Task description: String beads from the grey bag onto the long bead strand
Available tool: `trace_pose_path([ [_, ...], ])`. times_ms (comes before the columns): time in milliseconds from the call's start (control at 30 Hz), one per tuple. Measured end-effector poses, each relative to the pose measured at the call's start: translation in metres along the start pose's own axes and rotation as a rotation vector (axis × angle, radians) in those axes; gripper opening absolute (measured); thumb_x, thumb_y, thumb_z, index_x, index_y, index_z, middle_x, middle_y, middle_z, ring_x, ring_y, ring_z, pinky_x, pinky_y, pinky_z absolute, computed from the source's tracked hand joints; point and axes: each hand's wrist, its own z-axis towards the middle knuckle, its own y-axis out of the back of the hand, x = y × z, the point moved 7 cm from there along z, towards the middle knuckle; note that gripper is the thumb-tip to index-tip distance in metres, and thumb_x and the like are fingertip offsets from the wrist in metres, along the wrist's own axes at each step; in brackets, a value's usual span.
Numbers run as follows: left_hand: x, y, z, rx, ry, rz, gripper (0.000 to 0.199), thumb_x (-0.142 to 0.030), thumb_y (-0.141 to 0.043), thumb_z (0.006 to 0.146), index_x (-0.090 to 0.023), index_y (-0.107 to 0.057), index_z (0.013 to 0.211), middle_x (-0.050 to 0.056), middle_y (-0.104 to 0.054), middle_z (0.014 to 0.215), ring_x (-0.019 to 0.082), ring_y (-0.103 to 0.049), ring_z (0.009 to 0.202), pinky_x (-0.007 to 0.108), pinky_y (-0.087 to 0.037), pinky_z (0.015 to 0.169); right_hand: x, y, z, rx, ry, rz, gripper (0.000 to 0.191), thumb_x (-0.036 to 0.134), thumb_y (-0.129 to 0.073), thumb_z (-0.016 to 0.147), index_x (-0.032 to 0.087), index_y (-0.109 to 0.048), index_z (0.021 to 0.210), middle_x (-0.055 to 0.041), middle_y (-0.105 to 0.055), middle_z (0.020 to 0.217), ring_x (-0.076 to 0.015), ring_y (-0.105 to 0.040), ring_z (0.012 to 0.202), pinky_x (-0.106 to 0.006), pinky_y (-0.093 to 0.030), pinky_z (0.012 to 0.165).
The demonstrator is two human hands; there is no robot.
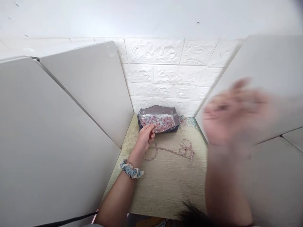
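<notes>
My left hand [147, 135], a light blue scrunchie [131, 169] on its wrist, is closed in a pinch at the front rim of a dark, silvery-lined tray [158, 110]. What its fingertips hold is too small to make out. Many small pink, red and clear beads [163, 122] lie inside the tray. Beneath the hand, a strand of beads [169, 150] loops on the tabletop and runs right into a tangled coil. My right hand [236, 110] is raised at the right, well away from the tray, and smeared by motion; its fingers cannot be read.
Pale panels [78, 88] close in the left side, and another panel [267, 69] stands on the right. A white brick-patterned wall [163, 74] is behind the tray. Clear and bluish bead strands [189, 122] lie at the tabletop's back right corner. Dark hair shows at the bottom.
</notes>
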Motion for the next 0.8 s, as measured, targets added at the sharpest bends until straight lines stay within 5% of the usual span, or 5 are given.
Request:
trace_pose_path([
  [133, -0.003, 0.005, 0.002, 0.028, 0.092, -0.354, 0.014, -0.022, -0.055, 0.069, -0.015, -0.043, 0.071, -0.009, -0.03, 0.048, -0.001, -0.025, 0.032, 0.012, -0.014, 0.029, -0.112, 0.029, 0.016, -0.312, -0.545, 0.349, 0.029, -0.005, -0.026, 0.074, 0.015, -0.046, 0.066, 0.002, -0.047, 0.057, -0.002, -0.049, 0.051, -0.01, -0.045, 0.046],
  [267, -0.007, 0.01, 0.004, -0.009, 0.073, -0.378, 0.013, -0.021, -0.054, 0.07, -0.015, -0.042, 0.071, -0.01, -0.029, 0.047, -0.001, -0.025, 0.032, 0.012, -0.015, 0.029, -0.17, 0.051, 0.02, -0.339, -0.616, 0.353, 0.033, -0.01, -0.03, 0.07, 0.016, -0.05, 0.071, 0.0007, -0.053, 0.065, -0.0037, -0.056, 0.064, -0.014, -0.052, 0.059],
  [500, -0.007, 0.001, -0.002, -0.002, -0.044, -0.104, 0.022, -0.03, -0.06, 0.065, -0.015, -0.045, 0.071, -0.008, -0.032, 0.051, -0.001, -0.026, 0.035, 0.013, -0.016, 0.031, -0.183, 0.047, 0.004, -0.144, -0.626, 0.231, 0.017, 0.001, -0.042, 0.075, 0.013, -0.054, 0.071, -0.0036, -0.06, 0.07, -0.0058, -0.058, 0.061, -0.013, -0.051, 0.055],
  [800, -0.001, -0.013, -0.005, 0.031, -0.054, 0.226, 0.021, -0.035, -0.057, 0.067, -0.014, -0.052, 0.067, -0.008, -0.029, 0.042, 0.001, -0.02, 0.033, 0.015, -0.012, 0.033, -0.194, 0.035, -0.013, 0.112, -0.678, 0.211, 0.021, 0.025, -0.058, 0.071, 0.015, -0.044, 0.061, 0.0064, -0.043, 0.044, -0.0011, -0.033, 0.035, -0.011, -0.029, 0.033],
])
